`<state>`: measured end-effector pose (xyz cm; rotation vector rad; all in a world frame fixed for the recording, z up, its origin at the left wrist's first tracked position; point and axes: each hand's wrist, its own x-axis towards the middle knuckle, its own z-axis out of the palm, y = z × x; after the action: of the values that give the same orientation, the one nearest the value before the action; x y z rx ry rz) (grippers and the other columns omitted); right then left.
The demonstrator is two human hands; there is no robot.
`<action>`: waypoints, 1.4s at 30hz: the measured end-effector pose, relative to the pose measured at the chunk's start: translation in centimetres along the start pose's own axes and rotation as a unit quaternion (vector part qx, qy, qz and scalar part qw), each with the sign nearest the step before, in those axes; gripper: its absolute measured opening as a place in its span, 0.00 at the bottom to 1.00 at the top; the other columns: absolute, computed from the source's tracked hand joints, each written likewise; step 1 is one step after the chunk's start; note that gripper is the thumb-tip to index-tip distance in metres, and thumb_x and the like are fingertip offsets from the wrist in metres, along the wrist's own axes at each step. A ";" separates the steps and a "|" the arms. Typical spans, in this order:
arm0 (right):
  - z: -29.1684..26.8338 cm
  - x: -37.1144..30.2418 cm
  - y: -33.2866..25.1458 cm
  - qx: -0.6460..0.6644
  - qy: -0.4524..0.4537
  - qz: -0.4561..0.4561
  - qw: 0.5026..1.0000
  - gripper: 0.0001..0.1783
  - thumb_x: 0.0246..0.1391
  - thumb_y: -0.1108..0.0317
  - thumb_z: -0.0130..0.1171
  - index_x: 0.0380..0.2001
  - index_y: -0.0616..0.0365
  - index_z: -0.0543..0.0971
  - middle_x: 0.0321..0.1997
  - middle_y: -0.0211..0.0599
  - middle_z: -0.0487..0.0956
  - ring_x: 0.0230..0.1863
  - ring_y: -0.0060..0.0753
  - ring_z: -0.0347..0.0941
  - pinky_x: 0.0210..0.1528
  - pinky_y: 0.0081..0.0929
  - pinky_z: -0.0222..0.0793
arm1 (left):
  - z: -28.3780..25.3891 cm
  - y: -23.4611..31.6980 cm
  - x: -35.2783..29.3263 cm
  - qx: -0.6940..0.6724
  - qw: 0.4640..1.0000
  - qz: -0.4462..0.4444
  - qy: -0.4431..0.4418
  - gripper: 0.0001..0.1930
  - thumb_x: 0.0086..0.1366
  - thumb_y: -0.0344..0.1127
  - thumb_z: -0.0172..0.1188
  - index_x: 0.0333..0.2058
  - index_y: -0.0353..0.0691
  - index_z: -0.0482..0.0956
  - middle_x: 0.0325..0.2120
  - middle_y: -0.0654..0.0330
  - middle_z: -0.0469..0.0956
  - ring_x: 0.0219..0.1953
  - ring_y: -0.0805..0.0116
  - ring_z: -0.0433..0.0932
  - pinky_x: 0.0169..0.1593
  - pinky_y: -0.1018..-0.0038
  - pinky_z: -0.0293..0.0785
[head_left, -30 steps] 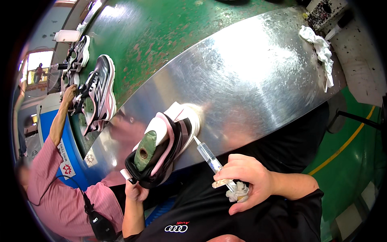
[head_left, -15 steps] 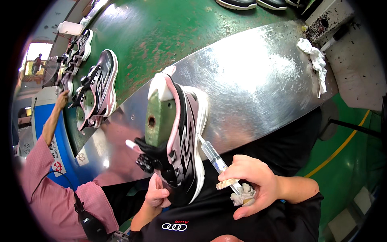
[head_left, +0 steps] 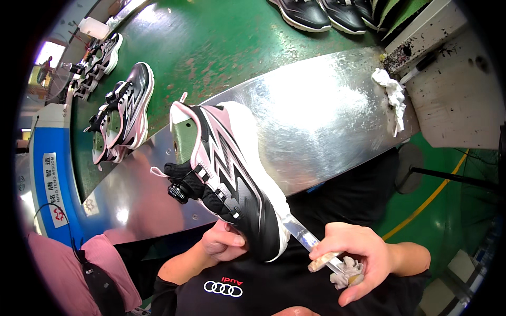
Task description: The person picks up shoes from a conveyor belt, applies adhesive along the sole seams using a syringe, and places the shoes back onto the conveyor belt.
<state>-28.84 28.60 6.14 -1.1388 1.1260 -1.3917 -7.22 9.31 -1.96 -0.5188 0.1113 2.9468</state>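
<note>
A black, pink and white sports shoe (head_left: 240,181) is tilted with its toe toward me and its heel over the metal plate. A green shoe last (head_left: 184,139) shows inside its opening, and a black dial (head_left: 178,193) sits on the lacing. My left hand (head_left: 224,242) is closed round the toe end; some of its fingers are hidden behind the shoe. In my right hand (head_left: 363,253) is a clear syringe (head_left: 300,231), its plunger end wrapped in crumpled pale material (head_left: 346,272). The syringe tip meets the white sole edge near the forefoot.
A shiny metal plate (head_left: 311,116) lies along the green table (head_left: 211,47). More shoes (head_left: 129,113) stand at the left, and black ones (head_left: 300,13) at the far edge. Crumpled white tissue (head_left: 390,95) lies at right. A co-worker's pink sleeve (head_left: 108,258) is at lower left.
The shoe has turned, showing more of its side. The syringe tip has moved along the sole toward the toe. The co-worker's hand has left the shoes at the left and is out of view.
</note>
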 end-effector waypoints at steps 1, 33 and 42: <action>0.1 -0.3 -0.5 -0.008 0.000 0.005 1.000 0.38 0.32 0.53 0.75 0.46 0.64 0.74 0.37 0.36 0.80 0.28 0.27 0.64 0.30 0.22 0.59 | -0.2 -0.1 0.5 -0.005 1.000 -0.001 -0.008 0.33 0.50 0.19 0.54 0.58 0.33 0.59 0.54 0.48 0.68 0.58 0.53 0.66 0.62 0.55 0.58; 1.9 -4.4 -3.3 -0.362 0.077 -0.052 0.928 0.30 0.37 0.52 0.70 0.41 0.60 0.76 0.31 0.32 0.77 0.21 0.28 0.62 0.24 0.22 0.58 | 2.4 -0.9 10.8 0.005 0.998 -0.009 -0.070 0.26 0.57 0.19 0.57 0.52 0.51 0.70 0.48 0.63 0.74 0.52 0.67 0.72 0.53 0.69 0.73; 2.7 -3.5 -1.0 -0.474 0.101 -0.116 0.867 0.26 0.37 0.54 0.70 0.37 0.58 0.78 0.23 0.27 0.71 0.16 0.25 0.55 0.17 0.18 0.51 | 3.5 -0.7 10.9 0.011 0.997 -0.005 -0.074 0.19 0.59 0.28 0.59 0.50 0.40 0.71 0.47 0.56 0.75 0.50 0.65 0.75 0.50 0.74 0.75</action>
<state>-26.02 31.93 7.19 -1.8869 1.9886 -1.1336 -18.40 11.76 -2.46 -0.2954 0.1241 2.9576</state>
